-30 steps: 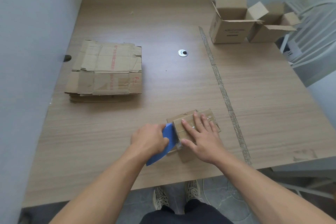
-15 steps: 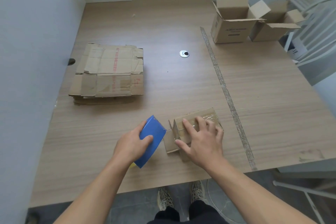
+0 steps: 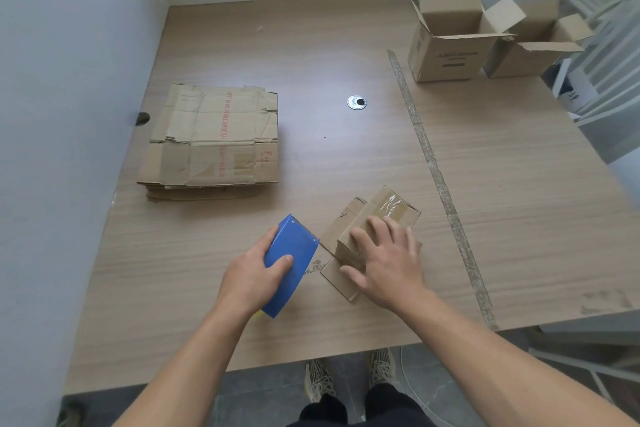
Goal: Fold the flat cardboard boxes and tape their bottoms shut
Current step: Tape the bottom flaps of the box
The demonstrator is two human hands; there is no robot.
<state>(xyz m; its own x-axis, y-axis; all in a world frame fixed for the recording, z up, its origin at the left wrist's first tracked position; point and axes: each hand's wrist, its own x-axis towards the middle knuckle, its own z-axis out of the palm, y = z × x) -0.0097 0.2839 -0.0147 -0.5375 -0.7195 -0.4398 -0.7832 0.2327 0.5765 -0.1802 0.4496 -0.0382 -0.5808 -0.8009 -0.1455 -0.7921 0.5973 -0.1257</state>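
A small cardboard box point(image 3: 388, 210) stands upside down near the table's front edge, with clear tape across its upturned bottom and its flaps spread flat on the table. My right hand point(image 3: 386, 262) lies on top of it with fingers straight, pressing down. My left hand point(image 3: 251, 276) grips a blue tape dispenser point(image 3: 289, 262) just left of the box, apart from it. A stack of flat cardboard boxes point(image 3: 213, 140) lies at the left of the table.
Two folded boxes point(image 3: 448, 40) point(image 3: 535, 48) stand open-topped at the back right corner. A strip of old tape point(image 3: 438, 177) runs across the wooden table point(image 3: 519, 191). A metal cable grommet point(image 3: 356, 102) sits mid-table. White chairs stand at the right, a wall at the left.
My left hand has pulled the blue dispenser away from the box, leftwards and towards me. My right hand stays pressed on the box, which has turned slightly.
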